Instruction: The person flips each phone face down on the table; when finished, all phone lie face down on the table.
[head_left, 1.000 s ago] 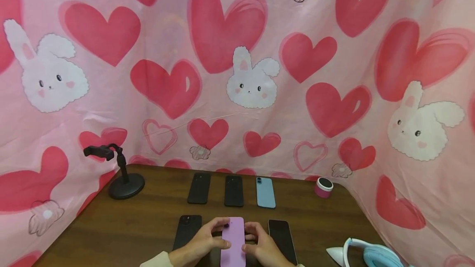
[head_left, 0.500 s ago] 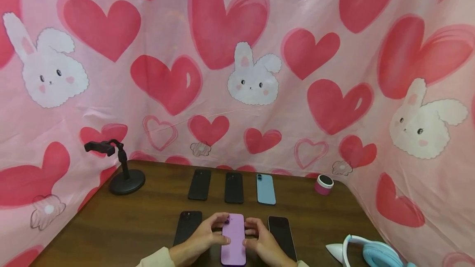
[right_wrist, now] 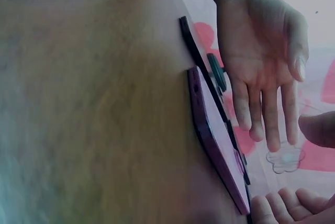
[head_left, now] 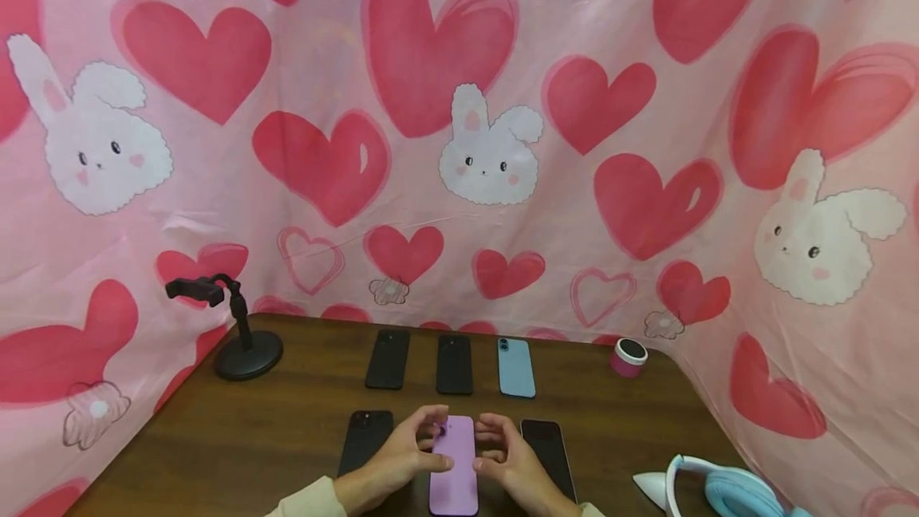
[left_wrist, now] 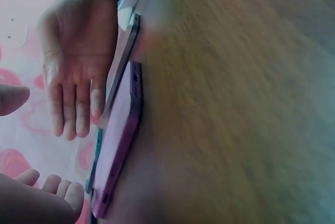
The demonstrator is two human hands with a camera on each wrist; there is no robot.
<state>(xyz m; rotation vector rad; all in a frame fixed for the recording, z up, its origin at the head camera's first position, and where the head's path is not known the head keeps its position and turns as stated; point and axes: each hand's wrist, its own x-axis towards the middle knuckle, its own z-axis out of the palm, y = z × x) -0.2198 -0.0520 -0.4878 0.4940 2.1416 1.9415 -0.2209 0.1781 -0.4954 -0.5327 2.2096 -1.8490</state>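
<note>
A lilac phone (head_left: 455, 473) lies back up on the wooden table, its camera at the top left corner. My left hand (head_left: 395, 457) is at its left side, thumb over the edge in the head view. On the other side my right hand (head_left: 518, 469) faces it with loosely bent fingers. The wrist views show the phone (left_wrist: 118, 140) flat on the table, with straight, spread fingers on the right hand (left_wrist: 84, 51) and the left hand (right_wrist: 259, 56). Neither hand grips it; both appear slightly apart from it.
A black phone (head_left: 366, 441) and a dark-screened phone (head_left: 547, 453) flank the hands. Behind are two black phones, one (head_left: 388, 359) beside another (head_left: 455, 364), and a light blue phone (head_left: 516, 367). A black stand (head_left: 247, 353), a pink-white round device (head_left: 629, 357) and headphones (head_left: 739, 493) stand farther out.
Both hands' fingers have eased slightly away from the lilac phone's upper edges. The phone keeps its place among the others; the head view shifts a little.
</note>
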